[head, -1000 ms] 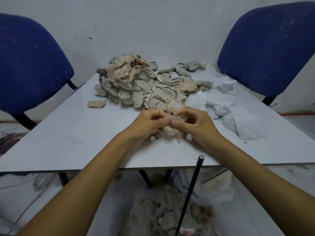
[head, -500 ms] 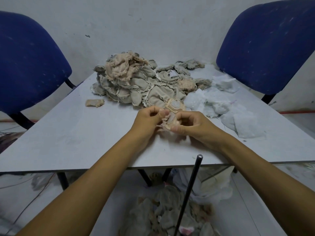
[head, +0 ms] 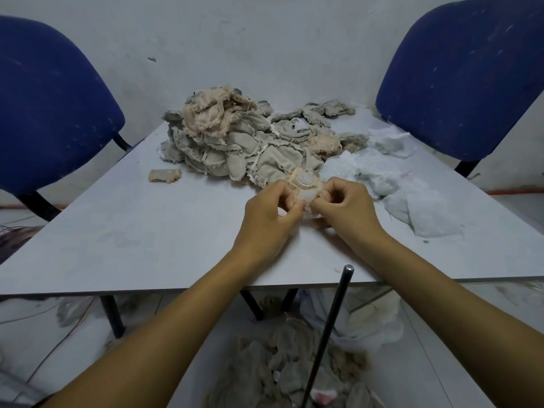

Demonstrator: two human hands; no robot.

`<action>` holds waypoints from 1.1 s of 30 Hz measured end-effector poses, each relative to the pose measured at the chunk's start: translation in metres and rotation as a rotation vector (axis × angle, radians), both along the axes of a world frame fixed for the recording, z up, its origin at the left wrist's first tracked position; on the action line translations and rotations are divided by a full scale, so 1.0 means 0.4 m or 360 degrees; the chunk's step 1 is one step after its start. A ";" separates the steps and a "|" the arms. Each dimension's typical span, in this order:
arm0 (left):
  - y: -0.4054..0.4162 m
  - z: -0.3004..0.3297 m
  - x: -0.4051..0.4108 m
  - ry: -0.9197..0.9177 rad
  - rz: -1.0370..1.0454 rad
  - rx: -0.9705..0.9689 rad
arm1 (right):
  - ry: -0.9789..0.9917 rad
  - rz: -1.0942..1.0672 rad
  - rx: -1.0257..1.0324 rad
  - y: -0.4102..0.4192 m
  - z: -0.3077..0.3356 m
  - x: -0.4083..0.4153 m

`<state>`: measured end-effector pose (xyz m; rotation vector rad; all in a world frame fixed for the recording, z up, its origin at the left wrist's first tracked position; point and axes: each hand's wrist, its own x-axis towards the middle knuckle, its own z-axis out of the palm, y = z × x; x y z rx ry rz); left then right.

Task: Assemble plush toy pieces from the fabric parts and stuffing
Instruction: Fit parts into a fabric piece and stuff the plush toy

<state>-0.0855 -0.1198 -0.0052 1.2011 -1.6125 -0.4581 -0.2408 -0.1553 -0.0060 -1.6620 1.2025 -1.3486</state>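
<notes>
A small beige plush piece [head: 303,184] with a pale oval patch is held between both hands above the middle of the grey table [head: 117,231]. My left hand [head: 269,216] pinches its left edge with curled fingers. My right hand [head: 347,210] pinches its right edge, with a bit of white stuffing showing between the fingertips. Behind lies a big heap of grey and beige fabric parts [head: 235,139]. White stuffing [head: 412,195] is spread over the right side of the table.
Two blue chairs stand at the far corners, one left [head: 50,107] and one right [head: 465,75]. A single beige fabric piece [head: 164,175] lies apart at the left. A dark metal rod [head: 329,331] rises before the table edge. More fabric pieces [head: 279,363] lie on the floor below.
Both hands have lifted the plush piece a little and turned it, so its oval patch now faces up. The fingers have shifted along its edge.
</notes>
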 end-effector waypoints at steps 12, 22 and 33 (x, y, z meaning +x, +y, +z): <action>-0.016 0.018 0.003 0.0447 -0.0382 0.0457 | 0.0293 0.0174 -0.0559 0.031 0.019 0.014; -0.014 0.011 -0.011 0.0408 0.0110 0.0261 | 0.0159 0.0456 -0.0403 0.037 0.019 0.020; -0.026 0.038 0.041 0.0788 -0.0582 0.0729 | 0.0198 0.0345 -0.0265 0.036 0.036 0.016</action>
